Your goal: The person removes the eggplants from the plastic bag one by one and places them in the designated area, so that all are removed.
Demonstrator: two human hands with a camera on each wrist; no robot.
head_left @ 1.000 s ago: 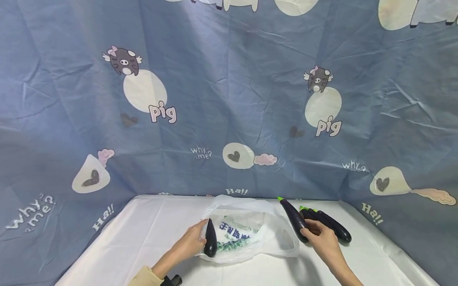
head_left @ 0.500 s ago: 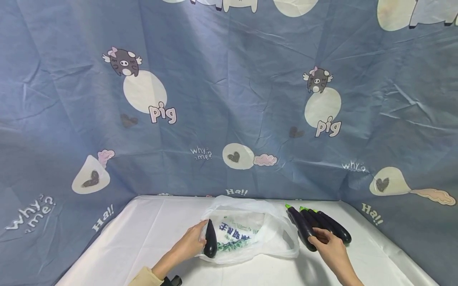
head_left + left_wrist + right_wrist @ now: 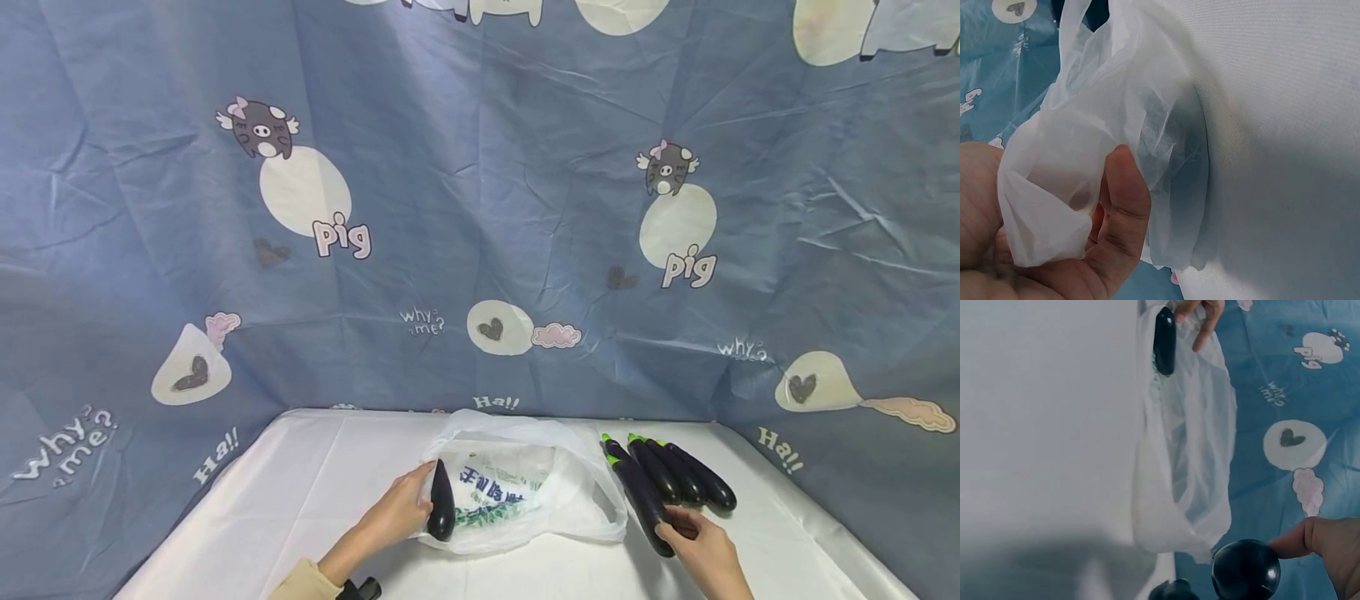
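My left hand (image 3: 405, 502) grips the left edge of a white plastic bag (image 3: 581, 508) whose mouth gapes toward me. In the left wrist view, thin plastic (image 3: 1054, 181) bunches between thumb and fingers. A dark eggplant (image 3: 441, 504) lies inside the bag, right beside that hand. To the right of the bag, my right hand (image 3: 703, 546) holds another eggplant (image 3: 641, 500) near its thick end, with the green stem pointing away. Its round end (image 3: 1245, 572) shows against the thumb in the right wrist view. The stem end of a further eggplant (image 3: 609, 442) shows behind it.
Several eggplants (image 3: 686, 475) lie side by side just right of the held one, stems toward the back. A white cloth (image 3: 337, 467) covers the table. Blue printed fabric (image 3: 420, 250) hangs along the back and both sides. A black object (image 3: 369, 588) sits by the left wrist.
The right hand has brought its eggplant rightward and nearer to me, away from the bag's right side and alongside the other eggplants. The left hand and bag have stayed put.
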